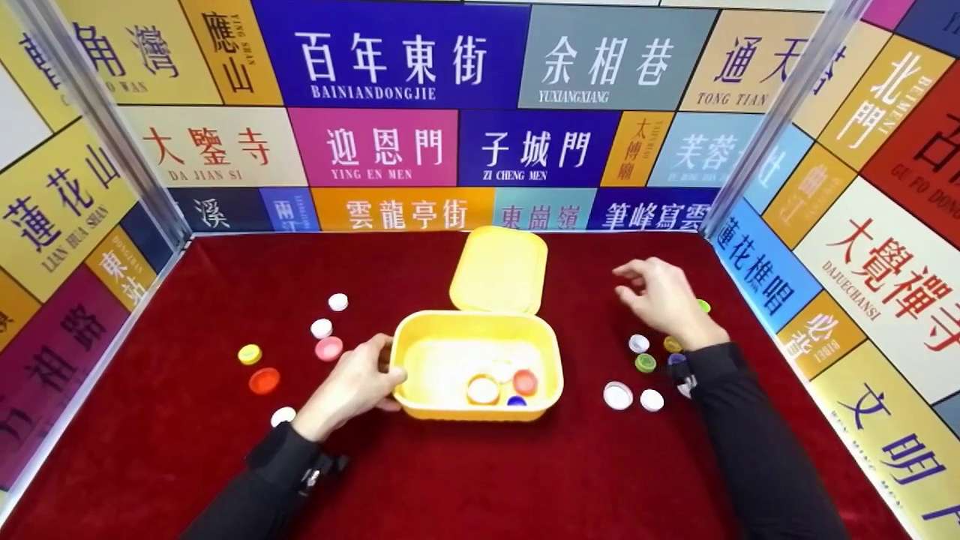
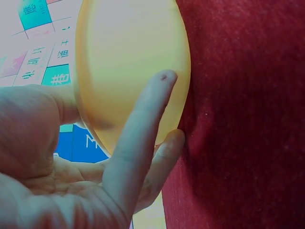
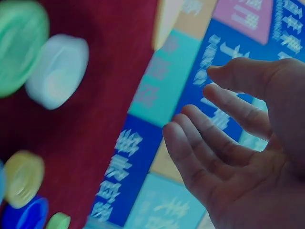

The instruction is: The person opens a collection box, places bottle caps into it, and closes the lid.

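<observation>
My left hand (image 1: 358,381) grips the central box (image 1: 480,413) by its left side. My right hand (image 1: 664,294), empty and relaxed, hovers near the right-side caps (image 1: 652,400); best pinch one cleanly, box steady.

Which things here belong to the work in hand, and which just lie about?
Likely part of the job:
Yellow rectangular plastic box, gripped by the bare left hand
Small, round, multicoloured plastic caps in and beside it
Bare right hand, holding nothing

Likely just there:
Yellow rectangular plastic lid behind the box
Dark red cloth underneath
Colourful lettered panels around
</observation>
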Available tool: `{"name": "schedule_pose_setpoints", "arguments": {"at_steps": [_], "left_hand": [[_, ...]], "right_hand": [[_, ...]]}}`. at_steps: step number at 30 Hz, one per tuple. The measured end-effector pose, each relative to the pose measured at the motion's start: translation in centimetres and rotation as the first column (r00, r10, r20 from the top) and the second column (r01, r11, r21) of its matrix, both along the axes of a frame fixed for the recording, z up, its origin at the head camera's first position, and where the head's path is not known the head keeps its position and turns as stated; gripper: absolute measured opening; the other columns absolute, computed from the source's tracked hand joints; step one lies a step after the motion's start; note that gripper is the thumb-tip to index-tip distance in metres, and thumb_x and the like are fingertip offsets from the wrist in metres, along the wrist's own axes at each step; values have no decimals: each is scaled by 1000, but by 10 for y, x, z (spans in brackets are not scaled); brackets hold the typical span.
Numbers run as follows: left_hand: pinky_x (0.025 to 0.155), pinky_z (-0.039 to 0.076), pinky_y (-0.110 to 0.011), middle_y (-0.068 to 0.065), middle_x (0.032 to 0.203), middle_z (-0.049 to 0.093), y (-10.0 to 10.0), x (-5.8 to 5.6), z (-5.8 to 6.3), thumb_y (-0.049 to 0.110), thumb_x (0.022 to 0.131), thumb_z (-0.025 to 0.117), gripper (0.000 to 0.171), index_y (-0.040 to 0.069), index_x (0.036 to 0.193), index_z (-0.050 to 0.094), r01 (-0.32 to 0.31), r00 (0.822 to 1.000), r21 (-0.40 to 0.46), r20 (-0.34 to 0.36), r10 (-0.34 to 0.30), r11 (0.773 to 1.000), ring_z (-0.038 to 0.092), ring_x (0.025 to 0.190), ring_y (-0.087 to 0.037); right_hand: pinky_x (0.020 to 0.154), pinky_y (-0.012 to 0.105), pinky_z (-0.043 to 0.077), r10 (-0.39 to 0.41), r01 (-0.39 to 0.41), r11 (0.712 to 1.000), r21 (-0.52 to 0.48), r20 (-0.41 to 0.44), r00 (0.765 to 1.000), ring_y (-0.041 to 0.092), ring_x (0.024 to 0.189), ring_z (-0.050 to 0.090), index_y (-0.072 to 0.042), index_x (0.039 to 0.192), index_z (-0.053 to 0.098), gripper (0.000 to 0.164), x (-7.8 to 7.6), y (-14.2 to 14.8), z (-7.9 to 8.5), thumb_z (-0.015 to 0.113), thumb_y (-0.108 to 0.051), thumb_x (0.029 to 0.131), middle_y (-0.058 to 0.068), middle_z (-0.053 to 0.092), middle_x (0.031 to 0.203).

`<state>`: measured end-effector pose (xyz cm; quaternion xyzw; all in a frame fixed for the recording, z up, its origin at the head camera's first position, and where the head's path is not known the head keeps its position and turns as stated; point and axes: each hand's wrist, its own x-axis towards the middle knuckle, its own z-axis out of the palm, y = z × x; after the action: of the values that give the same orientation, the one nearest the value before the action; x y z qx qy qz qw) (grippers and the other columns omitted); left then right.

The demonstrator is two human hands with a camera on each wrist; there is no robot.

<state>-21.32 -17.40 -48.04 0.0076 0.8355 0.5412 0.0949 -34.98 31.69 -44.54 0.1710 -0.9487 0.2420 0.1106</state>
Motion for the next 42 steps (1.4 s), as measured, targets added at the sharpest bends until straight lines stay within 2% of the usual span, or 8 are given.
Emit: {"name": "schedule_pose_setpoints", "arguments": {"at_steps": [4,10,16,20,25,32,38,42], "left_hand": [[70,77,-44,-26,131,78,0,0,-1,-1,100,68,49,-3,149,63,0,1000,2,-7,0,1000,87,98,-32],[69,77,-43,-26,132,77,0,0,-2,-2,99,67,51,-3,150,63,0,1000,3,-5,0,1000,87,98,-32],[70,77,-44,-26,134,77,0,-1,-2,0,101,69,51,-3,151,62,-1,1000,1,-4,1,1000,87,99,-32],[70,77,-44,-26,133,78,0,-1,-1,0,101,70,51,-3,152,62,0,1000,-2,-4,0,1000,87,99,-32],[70,77,-43,-26,131,78,-1,-1,-1,-1,101,70,52,-3,152,62,0,1000,0,-2,0,1000,87,98,-33],[69,77,-43,-26,134,78,-1,0,-2,-1,100,69,52,-3,151,63,-6,1000,8,-1,6,1000,87,101,-33],[68,77,-42,-24,128,79,0,1,-1,-1,98,67,51,-2,149,64,-5,1000,-3,-9,5,1000,88,96,-32],[68,77,-42,-24,127,79,0,0,-1,-1,99,68,51,-3,150,64,-6,1000,-11,-9,6,1000,87,96,-32]], "right_hand": [[109,67,59,-64,63,998,26,31,997,52,122,70,5,140,78,37,-9,24,-10,76,-8,105,33,76,134],[122,76,50,-151,144,987,78,90,984,61,139,57,9,148,71,47,-22,56,-22,74,-13,106,44,63,146],[129,84,40,-251,224,963,150,201,947,72,148,43,11,161,58,62,-32,80,-28,71,-18,107,50,47,160],[133,82,35,-269,223,955,194,254,929,73,151,41,15,162,53,67,-36,92,-34,70,-18,107,51,48,161],[134,78,41,-265,222,957,188,254,930,67,149,52,16,153,63,57,-39,97,-36,71,-14,106,47,60,155],[115,77,57,-345,314,937,154,248,905,62,131,65,9,133,77,39,-34,93,-33,74,-9,99,40,72,141],[105,73,62,-360,339,930,142,172,917,61,118,71,8,107,83,19,-32,92,-33,76,-5,95,36,81,119],[105,71,62,-349,332,935,124,161,923,58,117,72,8,106,83,17,-28,85,-29,79,-7,98,34,81,116]]}}
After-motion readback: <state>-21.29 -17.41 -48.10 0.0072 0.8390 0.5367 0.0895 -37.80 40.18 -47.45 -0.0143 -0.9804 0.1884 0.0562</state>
